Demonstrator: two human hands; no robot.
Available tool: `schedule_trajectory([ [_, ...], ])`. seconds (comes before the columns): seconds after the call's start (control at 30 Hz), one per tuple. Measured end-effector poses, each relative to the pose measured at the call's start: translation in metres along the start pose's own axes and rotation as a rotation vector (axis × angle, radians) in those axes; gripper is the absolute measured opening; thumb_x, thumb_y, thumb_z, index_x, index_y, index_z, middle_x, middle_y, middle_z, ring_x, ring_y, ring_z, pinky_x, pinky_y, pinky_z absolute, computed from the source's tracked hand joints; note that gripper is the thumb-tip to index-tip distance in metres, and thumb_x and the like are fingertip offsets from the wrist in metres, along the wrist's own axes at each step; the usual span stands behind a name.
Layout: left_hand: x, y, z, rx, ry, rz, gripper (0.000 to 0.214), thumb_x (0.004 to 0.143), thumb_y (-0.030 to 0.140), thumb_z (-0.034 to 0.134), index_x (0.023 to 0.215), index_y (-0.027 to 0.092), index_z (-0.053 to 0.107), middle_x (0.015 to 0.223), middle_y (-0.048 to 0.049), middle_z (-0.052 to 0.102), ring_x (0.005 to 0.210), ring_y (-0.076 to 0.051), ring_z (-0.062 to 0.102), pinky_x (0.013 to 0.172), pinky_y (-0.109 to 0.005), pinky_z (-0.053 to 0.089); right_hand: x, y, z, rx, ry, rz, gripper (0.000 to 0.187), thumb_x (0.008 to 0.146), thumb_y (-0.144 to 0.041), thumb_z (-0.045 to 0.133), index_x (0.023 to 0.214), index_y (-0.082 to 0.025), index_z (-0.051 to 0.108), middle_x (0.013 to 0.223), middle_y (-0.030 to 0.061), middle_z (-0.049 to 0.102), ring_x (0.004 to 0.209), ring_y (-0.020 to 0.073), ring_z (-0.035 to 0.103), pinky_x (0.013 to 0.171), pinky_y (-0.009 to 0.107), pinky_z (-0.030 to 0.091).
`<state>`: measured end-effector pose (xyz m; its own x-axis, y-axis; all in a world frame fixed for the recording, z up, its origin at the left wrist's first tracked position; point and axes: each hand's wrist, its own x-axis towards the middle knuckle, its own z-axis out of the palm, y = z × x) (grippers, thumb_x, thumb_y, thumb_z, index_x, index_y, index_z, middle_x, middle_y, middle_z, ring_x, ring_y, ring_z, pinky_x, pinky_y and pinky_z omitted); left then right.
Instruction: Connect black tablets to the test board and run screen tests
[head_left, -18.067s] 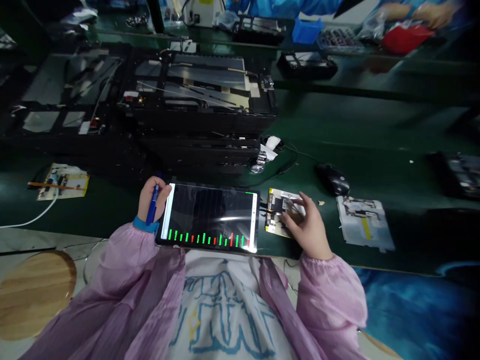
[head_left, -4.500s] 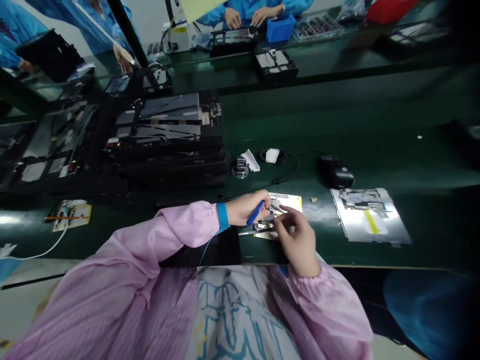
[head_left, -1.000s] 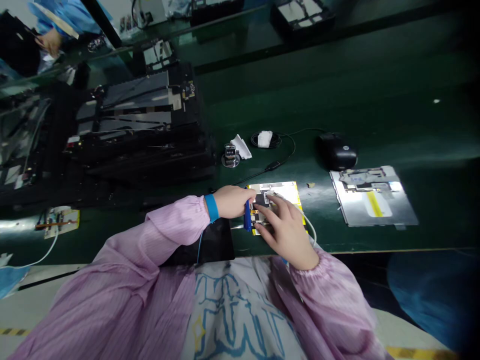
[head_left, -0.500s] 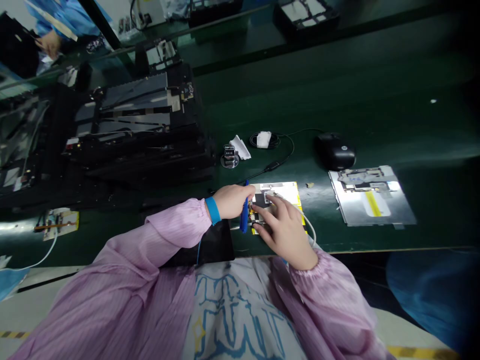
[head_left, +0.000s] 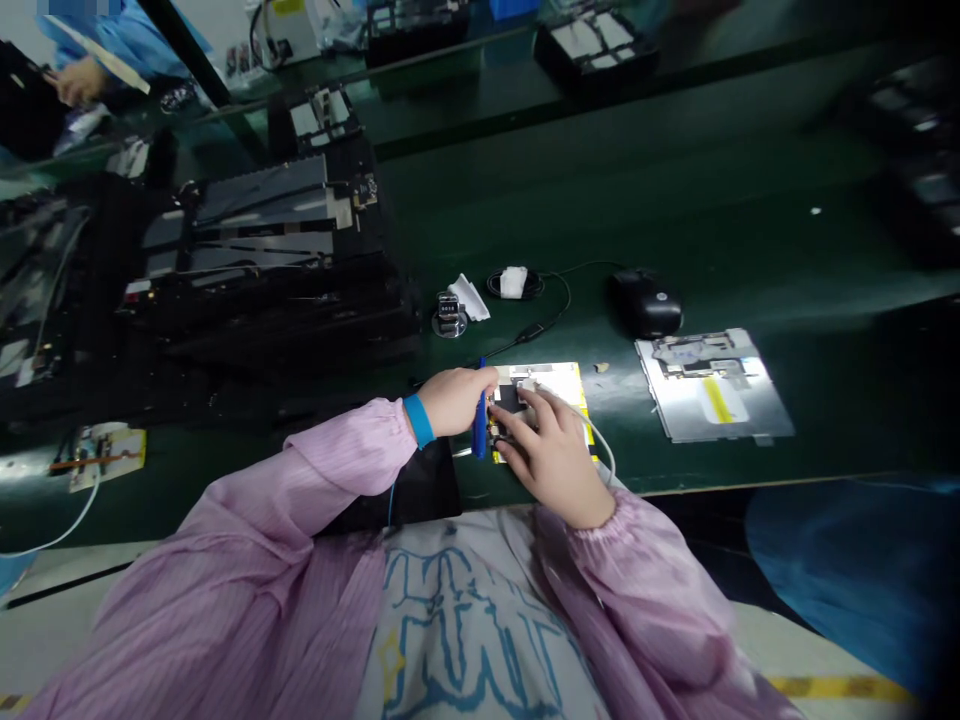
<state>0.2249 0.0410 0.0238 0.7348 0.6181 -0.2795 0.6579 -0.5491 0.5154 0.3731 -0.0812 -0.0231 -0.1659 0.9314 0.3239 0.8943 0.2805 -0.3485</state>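
A small yellow-edged circuit board (head_left: pixel 559 380) lies near the front edge of the green bench. My left hand (head_left: pixel 454 398), with a blue wrist strap, is closed round a blue pen-like tool (head_left: pixel 480 425) held upright at the board's left edge. My right hand (head_left: pixel 551 455) rests on the board with fingers bent, pressing on a small white part; a white cable (head_left: pixel 604 452) runs out from under it. A dark tablet (head_left: pixel 420 490) lies under my left forearm, its screen black.
A stack of black trays with panels (head_left: pixel 255 260) fills the left. A black mouse (head_left: pixel 645 303), a silver metal plate (head_left: pixel 709 385), a small counter (head_left: pixel 448 315) and a coiled cable (head_left: pixel 514 283) lie behind. Another person's hand (head_left: pixel 75 80) works at far left.
The view has drifted slightly; both hands stay on the board. The blue tool has turned more upright in my left hand. Much earlier the tablet screen was lit.
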Motion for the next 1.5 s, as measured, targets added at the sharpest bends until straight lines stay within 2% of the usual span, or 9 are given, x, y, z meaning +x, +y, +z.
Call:
schedule_trajectory([
  [0.17, 0.001, -0.002, -0.001, -0.152, 0.105, 0.006, 0.024, 0.076, 0.032, 0.063, 0.074, 0.02, 0.042, 0.063, 0.0039, 0.052, 0.056, -0.012, 0.048, 0.054, -0.024, 0.031, -0.011, 0.01, -0.002, 0.202, 0.079, 0.035, 0.035, 0.086, -0.016, 0.051, 0.122, -0.016, 0.055, 0.1, 0.0109, 0.062, 0.096, 0.0243, 0.055, 0.084, 0.043, 0.049],
  [0.33, -0.009, 0.013, -0.005, -0.209, 0.339, 0.108, 0.019, 0.079, 0.025, 0.058, 0.073, 0.02, 0.04, 0.07, 0.0018, 0.052, 0.065, -0.013, 0.05, 0.063, -0.025, 0.038, -0.013, 0.009, -0.012, 0.326, 0.08, 0.039, 0.019, 0.087, -0.014, 0.051, 0.099, -0.019, 0.064, 0.087, 0.0078, 0.063, 0.085, 0.0219, 0.057, 0.075, 0.04, 0.051],
  [0.4, -0.015, 0.024, -0.007, -0.279, 0.272, 0.169, 0.016, 0.081, 0.024, 0.054, 0.075, 0.02, 0.041, 0.074, 0.0004, 0.055, 0.069, -0.013, 0.053, 0.066, -0.025, 0.04, -0.01, 0.004, -0.02, 0.439, 0.121, 0.055, 0.016, 0.087, -0.014, 0.052, 0.094, -0.021, 0.064, 0.087, 0.0059, 0.065, 0.083, 0.02, 0.059, 0.074, 0.037, 0.051],
  [0.53, -0.024, 0.04, -0.007, -0.451, 0.0, 0.209, 0.014, 0.085, 0.027, 0.048, 0.077, 0.02, 0.039, 0.072, 0.0013, 0.056, 0.066, -0.011, 0.053, 0.064, -0.023, 0.041, -0.001, -0.008, -0.032, 0.733, 0.217, 0.199, 0.005, 0.083, -0.017, 0.061, 0.085, -0.021, 0.063, 0.081, 0.0023, 0.067, 0.077, 0.0158, 0.063, 0.069, 0.03, 0.052],
  [0.67, -0.029, 0.04, -0.009, -0.514, -0.013, 0.112, 0.015, 0.085, 0.026, 0.046, 0.076, 0.02, 0.036, 0.065, 0.0039, 0.051, 0.06, -0.01, 0.05, 0.06, -0.022, 0.039, 0.003, -0.01, -0.027, 0.843, 0.25, 0.399, 0.008, 0.08, -0.025, 0.066, 0.085, -0.02, 0.065, 0.08, 0.0026, 0.069, 0.072, 0.0161, 0.065, 0.063, 0.029, 0.054],
  [0.77, -0.033, 0.033, -0.009, -0.39, 0.046, 0.049, 0.015, 0.084, 0.024, 0.047, 0.073, 0.02, 0.037, 0.062, 0.0045, 0.049, 0.057, -0.01, 0.046, 0.057, -0.022, 0.035, -0.002, -0.005, -0.02, 0.768, 0.279, 0.465, 0.009, 0.082, -0.027, 0.062, 0.087, -0.02, 0.065, 0.081, 0.0034, 0.07, 0.073, 0.017, 0.065, 0.067, 0.032, 0.055],
  [0.97, -0.04, 0.02, 0.005, -0.218, 0.026, 0.079, 0.013, 0.076, 0.009, 0.042, 0.071, 0.02, 0.039, 0.064, 0.0033, 0.05, 0.057, -0.01, 0.044, 0.057, -0.023, 0.032, -0.016, 0.002, -0.01, 0.458, 0.238, 0.236, 0.012, 0.087, -0.018, 0.052, 0.091, -0.02, 0.064, 0.091, 0.0066, 0.067, 0.088, 0.0186, 0.063, 0.079, 0.036, 0.052],
  [1.17, -0.032, 0.016, 0.01, -0.246, 0.008, 0.046, 0.012, 0.078, 0.01, 0.041, 0.07, 0.02, 0.039, 0.064, 0.0031, 0.052, 0.059, -0.011, 0.047, 0.057, -0.023, 0.034, -0.019, 0.003, 0.0, 0.272, 0.187, 0.116, 0.018, 0.087, -0.02, 0.054, 0.103, -0.018, 0.062, 0.103, 0.01, 0.063, 0.099, 0.0223, 0.057, 0.085, 0.04, 0.049],
  [1.5, -0.029, 0.013, 0.014, -0.105, 0.025, 0.059, 0.009, 0.079, 0.011, 0.045, 0.075, 0.019, 0.042, 0.065, 0.0014, 0.054, 0.059, -0.013, 0.05, 0.057, -0.025, 0.032, -0.02, -0.002, 0.0, 0.109, 0.034, 0.102, 0.03, 0.089, -0.023, 0.051, 0.117, -0.021, 0.06, 0.115, 0.0099, 0.06, 0.106, 0.0257, 0.05, 0.086, 0.043, 0.045],
])
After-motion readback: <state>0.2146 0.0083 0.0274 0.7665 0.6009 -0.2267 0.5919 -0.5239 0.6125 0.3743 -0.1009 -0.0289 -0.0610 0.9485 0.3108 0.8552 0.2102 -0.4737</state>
